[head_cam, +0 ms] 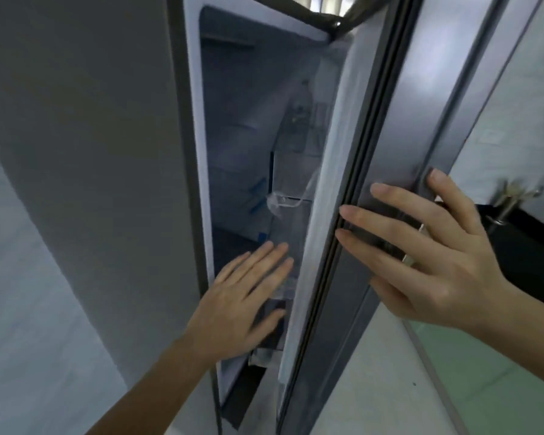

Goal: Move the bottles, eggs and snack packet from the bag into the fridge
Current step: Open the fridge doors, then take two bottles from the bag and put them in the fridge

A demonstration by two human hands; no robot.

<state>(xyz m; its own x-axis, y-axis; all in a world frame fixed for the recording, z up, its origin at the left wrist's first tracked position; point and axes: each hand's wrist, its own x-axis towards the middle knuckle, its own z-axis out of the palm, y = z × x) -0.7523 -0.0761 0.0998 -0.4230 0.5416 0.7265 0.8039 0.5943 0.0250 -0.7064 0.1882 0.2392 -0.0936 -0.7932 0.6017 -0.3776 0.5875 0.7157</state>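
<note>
Bottles [291,142] of clear plastic stand blurred in the door rack at frame centre, above the left hand [242,302], whose flat, spread fingers hold nothing; no label is readable. Right hand [421,259], fingers splayed, presses the fridge door [387,152] at right.

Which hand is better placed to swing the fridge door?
Right. The right hand already lies flat on the fridge door's outer edge; the left hand hovers empty in the gap.
</note>
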